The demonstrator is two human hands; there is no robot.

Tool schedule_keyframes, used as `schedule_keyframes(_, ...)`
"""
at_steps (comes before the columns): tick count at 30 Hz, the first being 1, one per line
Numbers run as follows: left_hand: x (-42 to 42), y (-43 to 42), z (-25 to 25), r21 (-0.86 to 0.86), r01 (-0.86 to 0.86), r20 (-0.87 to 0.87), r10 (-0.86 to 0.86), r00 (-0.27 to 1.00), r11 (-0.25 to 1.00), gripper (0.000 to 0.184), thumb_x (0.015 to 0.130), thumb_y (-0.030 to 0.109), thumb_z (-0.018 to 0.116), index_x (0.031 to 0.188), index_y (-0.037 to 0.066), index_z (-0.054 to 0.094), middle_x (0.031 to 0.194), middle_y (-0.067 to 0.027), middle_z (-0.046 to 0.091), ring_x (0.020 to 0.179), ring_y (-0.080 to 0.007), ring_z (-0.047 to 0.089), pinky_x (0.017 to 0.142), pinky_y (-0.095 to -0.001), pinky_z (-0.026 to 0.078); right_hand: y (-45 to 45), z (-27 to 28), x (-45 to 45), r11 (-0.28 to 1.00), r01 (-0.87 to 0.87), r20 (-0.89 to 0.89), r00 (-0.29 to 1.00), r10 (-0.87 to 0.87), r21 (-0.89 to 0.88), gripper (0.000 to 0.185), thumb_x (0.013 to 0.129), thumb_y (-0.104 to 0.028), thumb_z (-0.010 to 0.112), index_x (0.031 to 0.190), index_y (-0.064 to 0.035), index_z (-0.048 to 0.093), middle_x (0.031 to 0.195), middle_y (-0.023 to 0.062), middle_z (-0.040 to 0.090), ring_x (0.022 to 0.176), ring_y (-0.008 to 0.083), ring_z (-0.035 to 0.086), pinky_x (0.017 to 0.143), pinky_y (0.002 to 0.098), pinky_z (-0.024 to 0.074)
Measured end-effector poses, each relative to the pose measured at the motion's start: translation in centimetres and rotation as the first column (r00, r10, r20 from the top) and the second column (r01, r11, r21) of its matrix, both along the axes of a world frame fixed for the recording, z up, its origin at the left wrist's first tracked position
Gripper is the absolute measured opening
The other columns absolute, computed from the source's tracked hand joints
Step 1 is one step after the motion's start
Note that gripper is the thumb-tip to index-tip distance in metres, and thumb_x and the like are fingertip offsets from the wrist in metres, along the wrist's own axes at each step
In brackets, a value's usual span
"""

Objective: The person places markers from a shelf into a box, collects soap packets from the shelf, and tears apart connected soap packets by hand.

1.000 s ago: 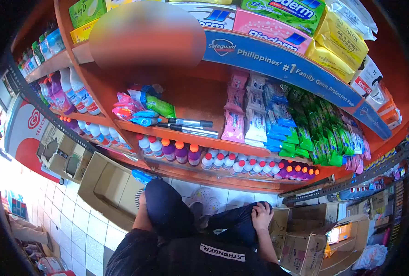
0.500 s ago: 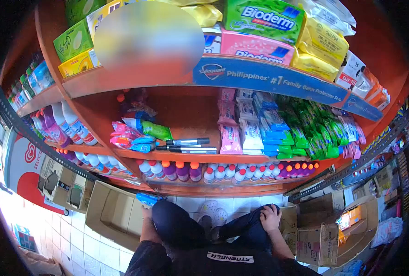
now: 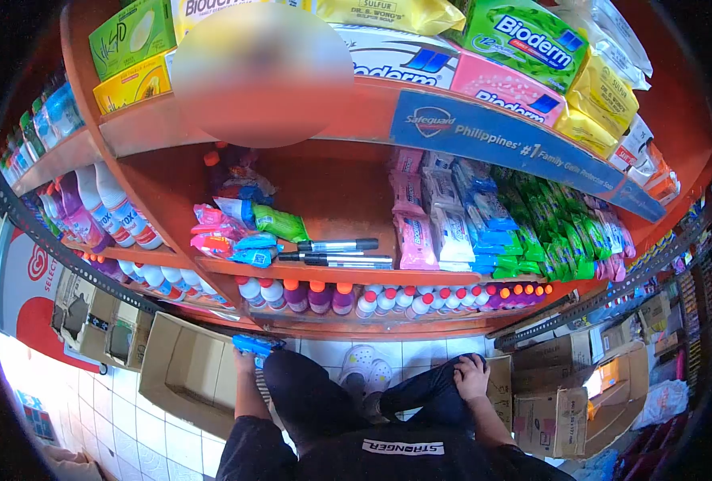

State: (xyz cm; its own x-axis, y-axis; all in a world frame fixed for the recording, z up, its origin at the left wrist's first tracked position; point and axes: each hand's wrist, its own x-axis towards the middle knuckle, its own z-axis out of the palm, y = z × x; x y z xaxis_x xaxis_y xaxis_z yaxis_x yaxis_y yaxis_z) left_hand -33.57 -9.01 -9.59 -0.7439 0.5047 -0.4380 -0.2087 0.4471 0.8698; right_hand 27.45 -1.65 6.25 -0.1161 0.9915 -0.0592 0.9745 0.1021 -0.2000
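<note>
My left hand [image 3: 246, 362], low beside my left knee, is closed around a bright blue plastic packet [image 3: 253, 345] whose label I cannot read. Over my right knee lies my right hand [image 3: 471, 377], its fingers spread on the dark trousers and holding nothing. In front of me a red shelf carries a loose pile of pink packets [image 3: 214, 230], blue packets [image 3: 256, 250] and a green packet [image 3: 280, 224]. Several black markers [image 3: 346, 253] lie beside the pile. Rows of pink, white, blue and green soap packets [image 3: 417, 242] fill the shelf's right side.
Bottles with red and orange caps [image 3: 318, 297] line the bottom shelf. An open cardboard box [image 3: 187, 373] stands on the tiled floor at my left; more cartons [image 3: 550, 421] are at my right. Boxed soaps [image 3: 524, 40] fill the upper shelf.
My left hand and the blue packet have shifted slightly left, and more of the forearm shows. My right hand stays on the knee. The view has tilted and moved a little.
</note>
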Motion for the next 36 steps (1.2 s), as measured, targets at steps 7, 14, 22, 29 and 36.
schedule_keyframes(7,0.6,-2.2,-8.8,-0.094,0.333,-0.231,-0.346,0.909,0.938,0.035,0.084,0.014,0.055,0.116,0.000,0.051,0.104,-0.0086,0.058,0.095,-0.0208,0.055,0.080,-0.0322,0.046,0.1,0.5,-0.7,1.000,0.004,0.009,1.000,-0.004,0.025,0.019,0.079,-0.025,0.061,0.096,-0.0192,0.068,0.122,-0.0018,0.058,0.128,0.0266,0.037,0.105,0.0564,0.0213)
schedule_keyframes(14,5.1,-1.4,-1.3,0.539,-0.054,0.328,-0.151,0.933,0.840,0.019,0.086,0.016,0.054,0.101,0.005,0.054,0.089,-0.0012,0.056,0.082,-0.0118,0.052,0.071,-0.0280,0.045,0.1,0.5,-0.7,1.000,0.009,0.011,1.000,-0.009,0.025,0.020,0.079,-0.025,0.060,0.096,-0.0188,0.068,0.122,-0.0008,0.058,0.128,0.0272,0.037,0.105,0.0564,0.0227)
schedule_keyframes(22,3.5,-2.0,0.7,0.321,0.296,0.142,-0.354,0.924,0.900,0.020,0.085,0.017,0.064,0.100,0.005,0.057,0.084,-0.0023,0.061,0.073,-0.0123,0.057,0.067,-0.0277,0.047,0.0,0.4,-0.7,0.999,0.007,0.018,1.000,-0.007,0.041,0.020,0.079,-0.025,0.060,0.096,-0.0187,0.068,0.122,-0.0008,0.058,0.128,0.0272,0.038,0.105,0.0558,0.0229)
schedule_keyframes(29,5.3,-1.5,11.7,0.325,0.208,0.089,-0.249,0.964,0.923,0.020,0.082,0.014,0.063,0.100,0.006,0.060,0.088,-0.0012,0.062,0.074,-0.0120,0.056,0.067,-0.0274,0.046,-0.4,0.8,-0.5,1.000,0.023,-0.018,1.000,-0.023,0.021,0.020,0.079,-0.025,0.061,0.096,-0.0182,0.068,0.123,-0.0013,0.057,0.129,0.0269,0.037,0.106,0.0575,0.0210)
schedule_keyframes(36,7.0,-2.7,26.1,0.670,0.194,-0.047,-0.220,0.974,0.716,0.026,0.078,0.022,0.067,0.097,0.004,0.061,0.088,-0.0040,0.064,0.075,-0.0119,0.058,0.070,-0.0270,0.045,-0.3,2.5,-1.9,0.991,0.121,-0.074,0.989,-0.125,-0.052,0.026,0.080,-0.028,0.064,0.103,-0.0144,0.067,0.123,0.0027,0.057,0.126,0.0264,0.042,0.103,0.0538,0.0284)
